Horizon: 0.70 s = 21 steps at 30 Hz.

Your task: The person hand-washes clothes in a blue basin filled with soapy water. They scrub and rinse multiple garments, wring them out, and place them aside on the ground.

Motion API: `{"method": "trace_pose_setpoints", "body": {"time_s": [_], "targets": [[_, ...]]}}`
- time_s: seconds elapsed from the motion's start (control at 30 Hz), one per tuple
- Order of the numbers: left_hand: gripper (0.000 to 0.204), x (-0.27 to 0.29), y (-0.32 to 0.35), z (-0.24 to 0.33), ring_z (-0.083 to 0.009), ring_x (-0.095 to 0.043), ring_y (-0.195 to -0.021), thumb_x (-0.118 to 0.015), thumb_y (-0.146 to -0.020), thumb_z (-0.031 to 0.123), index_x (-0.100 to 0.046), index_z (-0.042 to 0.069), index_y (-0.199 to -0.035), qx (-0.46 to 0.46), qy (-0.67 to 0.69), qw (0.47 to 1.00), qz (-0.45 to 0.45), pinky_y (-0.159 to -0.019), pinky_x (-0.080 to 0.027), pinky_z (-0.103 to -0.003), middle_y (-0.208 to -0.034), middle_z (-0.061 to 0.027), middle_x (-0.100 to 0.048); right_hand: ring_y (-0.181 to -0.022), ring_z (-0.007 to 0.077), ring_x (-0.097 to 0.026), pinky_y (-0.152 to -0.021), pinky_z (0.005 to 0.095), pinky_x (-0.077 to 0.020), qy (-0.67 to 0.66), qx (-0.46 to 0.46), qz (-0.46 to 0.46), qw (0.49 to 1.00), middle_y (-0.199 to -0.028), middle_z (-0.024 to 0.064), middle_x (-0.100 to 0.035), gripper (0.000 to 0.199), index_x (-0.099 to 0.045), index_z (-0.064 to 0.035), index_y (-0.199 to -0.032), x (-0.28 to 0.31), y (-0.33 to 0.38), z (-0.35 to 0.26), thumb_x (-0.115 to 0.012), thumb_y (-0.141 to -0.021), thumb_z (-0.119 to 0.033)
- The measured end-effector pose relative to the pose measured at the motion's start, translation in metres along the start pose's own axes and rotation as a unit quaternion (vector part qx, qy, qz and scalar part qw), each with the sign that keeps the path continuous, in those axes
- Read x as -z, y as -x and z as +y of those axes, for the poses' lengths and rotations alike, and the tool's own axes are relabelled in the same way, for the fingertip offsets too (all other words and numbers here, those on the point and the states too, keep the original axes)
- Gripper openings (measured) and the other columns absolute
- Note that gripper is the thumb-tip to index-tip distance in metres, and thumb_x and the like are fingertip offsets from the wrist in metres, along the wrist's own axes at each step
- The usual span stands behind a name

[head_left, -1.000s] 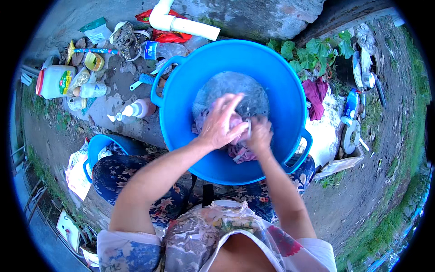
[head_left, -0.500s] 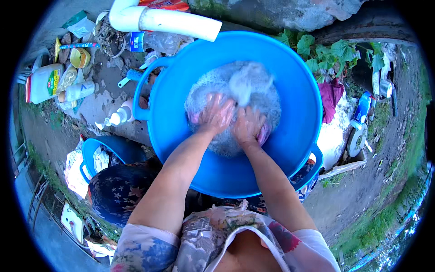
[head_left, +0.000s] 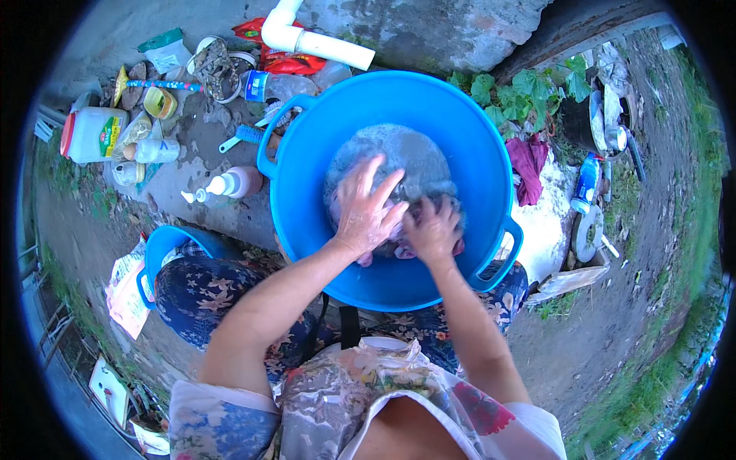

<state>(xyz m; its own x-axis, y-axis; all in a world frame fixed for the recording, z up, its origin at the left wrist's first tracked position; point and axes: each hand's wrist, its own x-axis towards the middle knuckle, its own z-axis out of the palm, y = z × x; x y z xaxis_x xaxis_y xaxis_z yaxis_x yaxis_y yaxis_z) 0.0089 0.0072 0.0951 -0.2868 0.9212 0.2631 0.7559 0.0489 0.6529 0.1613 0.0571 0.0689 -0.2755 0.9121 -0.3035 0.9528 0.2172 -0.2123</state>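
A large blue tub [head_left: 307,180] with two side handles stands between my knees. Soapy water [head_left: 402,146] covers its bottom, and pinkish wet cloth [head_left: 366,257] shows at the near side of the suds. My left hand [head_left: 366,213] is over the water and cloth with its fingers spread, holding nothing. Just right of it, my right hand [head_left: 433,230] lies on the wet cloth, fingers apart and slightly blurred. Most of the cloth is hidden under the suds and my hands.
Left of the tub are a pump bottle [head_left: 234,182], a blue brush [head_left: 249,134] and a white jug [head_left: 96,136]. A smaller blue bucket [head_left: 159,244] stands by my left knee. A white pipe [head_left: 330,48] juts out beyond the tub. Maroon cloth [head_left: 527,170] and leafy plants [head_left: 529,100] are at right.
My left hand has lifted from the suds and spread its fingers. My right hand has shifted slightly right and nearer. The pale sudsy bundle beyond my hands no longer shows, and the view has shifted.
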Motion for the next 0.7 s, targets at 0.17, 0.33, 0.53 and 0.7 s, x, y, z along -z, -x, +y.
{"method": "trace_pose_setpoints", "body": {"time_s": [0.17, 0.33, 0.53, 0.7], "targets": [[0.048, -0.043, 0.057, -0.033, -0.0467, -0.015, -0.135, -0.060, -0.083, 0.045, -0.055, 0.029, -0.128, 0.171, -0.208, 0.959, -0.093, -0.102, -0.017, -0.066, -0.149, -0.0156, -0.023, -0.129, 0.0478, -0.023, -0.091, 0.0698, -0.0292, 0.000, 0.067, 0.058, 0.996, -0.140, 0.0232, -0.029, 0.056, -0.052, -0.0193, -0.128, -0.056, 0.024, -0.031, -0.064, -0.077, -0.041], [0.040, -0.071, 0.049, -0.063, -0.0409, -0.026, -0.130, -0.057, -0.086, 0.039, -0.056, 0.029, -0.124, 0.171, -0.172, 0.960, -0.143, -0.099, -0.023, -0.061, -0.140, -0.0112, -0.035, -0.114, 0.0366, -0.040, -0.091, 0.0579, -0.0316, 0.003, 0.154, 0.079, 0.985, -0.118, 0.0135, -0.048, 0.051, -0.058, -0.0178, -0.117, -0.075, -0.008, -0.017, -0.065, -0.070, -0.035], [0.048, -0.079, 0.010, -0.099, -0.0409, -0.025, -0.133, -0.053, -0.086, 0.033, -0.050, 0.020, -0.131, 0.126, -0.175, 0.955, -0.206, -0.105, -0.018, -0.062, -0.145, -0.0124, -0.033, -0.108, 0.0318, -0.046, -0.079, 0.0564, -0.0341, 0.079, 0.275, -0.008, 0.958, -0.111, 0.0093, -0.058, 0.040, -0.064, -0.0160, -0.100, -0.077, -0.065, -0.004, -0.062, -0.067, -0.039], [0.046, -0.081, -0.054, -0.098, -0.0382, -0.050, -0.113, -0.057, -0.081, 0.040, -0.059, 0.011, -0.116, 0.198, 0.040, 0.953, -0.227, -0.098, -0.036, -0.046, -0.122, -0.0194, -0.055, -0.096, 0.0372, -0.059, -0.089, 0.0512, -0.0393, -0.087, 0.145, -0.037, 0.985, -0.099, 0.0150, -0.066, 0.042, -0.067, -0.0080, -0.095, -0.092, -0.108, -0.002, -0.054, -0.078, -0.045]]}}
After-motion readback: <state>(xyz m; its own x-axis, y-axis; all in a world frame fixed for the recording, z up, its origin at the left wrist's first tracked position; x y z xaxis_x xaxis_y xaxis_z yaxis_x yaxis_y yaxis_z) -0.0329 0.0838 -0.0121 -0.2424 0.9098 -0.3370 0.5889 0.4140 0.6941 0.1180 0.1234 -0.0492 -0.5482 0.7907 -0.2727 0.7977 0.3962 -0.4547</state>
